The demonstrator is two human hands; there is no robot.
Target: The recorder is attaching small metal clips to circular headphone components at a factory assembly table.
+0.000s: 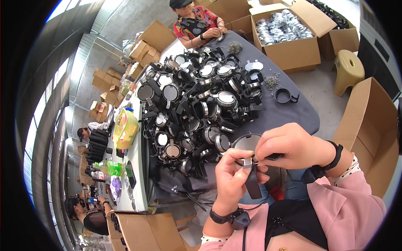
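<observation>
My left hand (pixel 231 178) grips a black handle piece (pixel 252 182) that hangs down between my fingers. My right hand (pixel 291 144) pinches the rim of a round black-framed lid with a glass centre (pixel 246 142), which sits on top of that handle. Both hands hold this one lid-and-handle part (pixel 249 161) above my lap, at the near edge of the dark table (pixel 293 113). Just beyond my hands lies a big heap of similar black and silver lids with handles (pixel 197 108).
A person in a red patterned top (pixel 197 25) works at the table's far end. Open cardboard boxes stand at the far right (pixel 289 39), the right (pixel 370 129) and the near left (pixel 138 232). A tan stool (pixel 348 67), a yellow jug (pixel 124 127) and other people at the left are in view.
</observation>
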